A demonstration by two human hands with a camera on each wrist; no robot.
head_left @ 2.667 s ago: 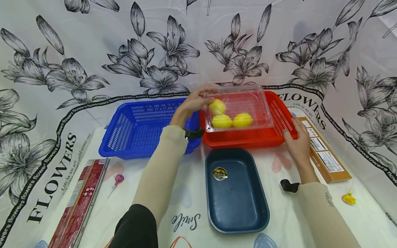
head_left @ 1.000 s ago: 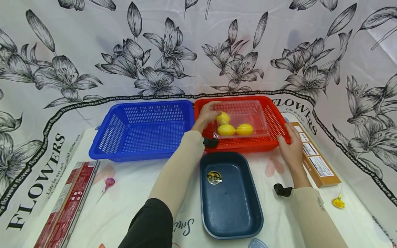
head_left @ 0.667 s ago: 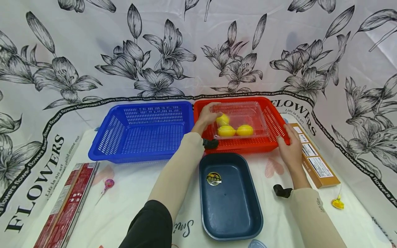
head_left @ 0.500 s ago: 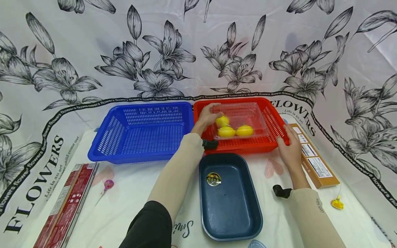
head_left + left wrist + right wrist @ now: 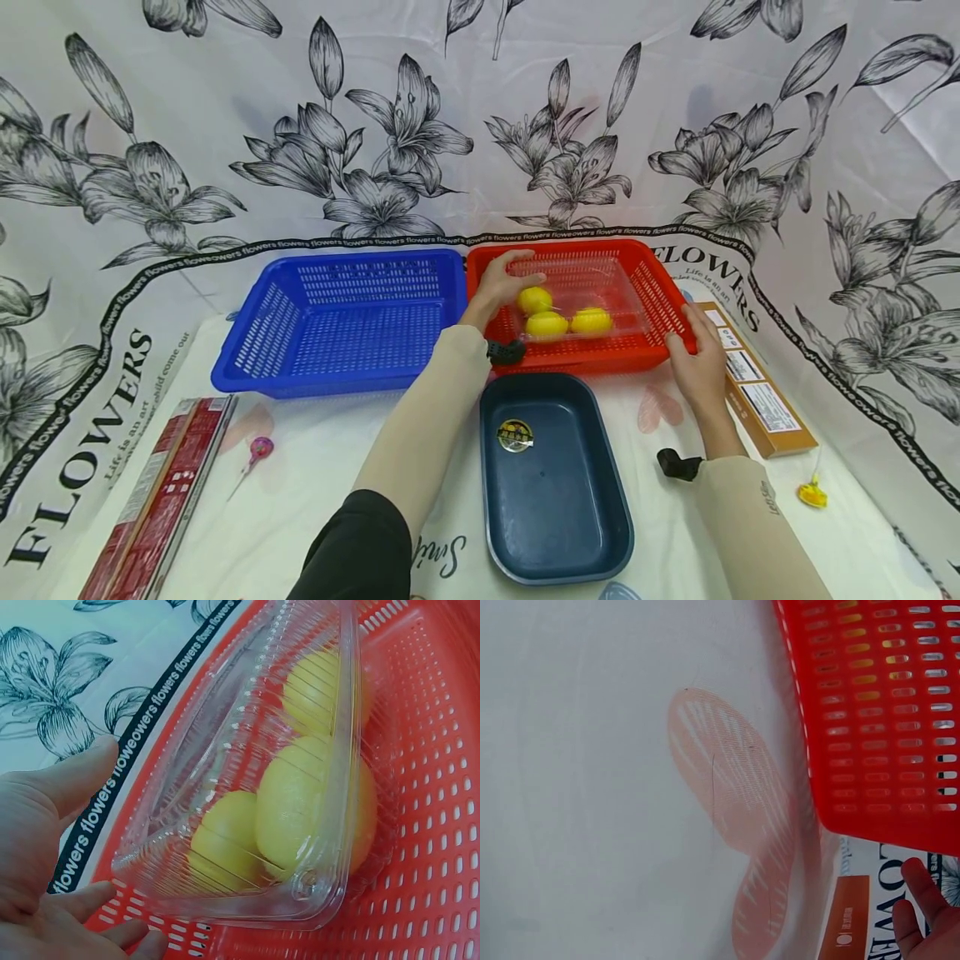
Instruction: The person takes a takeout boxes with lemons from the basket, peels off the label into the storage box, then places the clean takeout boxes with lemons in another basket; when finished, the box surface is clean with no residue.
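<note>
A clear plastic clamshell box [image 5: 600,279] lies inside the red basket [image 5: 637,357], with three yellow oval fruits [image 5: 546,324] showing through its walls. In the left wrist view, the left hand [image 5: 45,862] is beside the box's end, thumb stretched out and fingers loosely bent, a gap between them and the plastic. From the head, the left hand [image 5: 501,283] reaches over the basket's left side. At the basket's right front corner, the right hand [image 5: 699,350] holds the red rim between thumb and fingers. Two of its fingertips [image 5: 913,870] show outside the basket in the right wrist view.
A blue basket [image 5: 225,367] stands left of the red one. In front is a dark blue tray [image 5: 558,500] with a round sticker. A brown carton [image 5: 772,417] lies at right, a red package [image 5: 161,492] at left, and a pink lollipop [image 5: 261,448] near it.
The clear box with the fruits has come down into the red basket. The left hand, which gripped its end, has let go. The right hand has stayed at the basket's corner.
</note>
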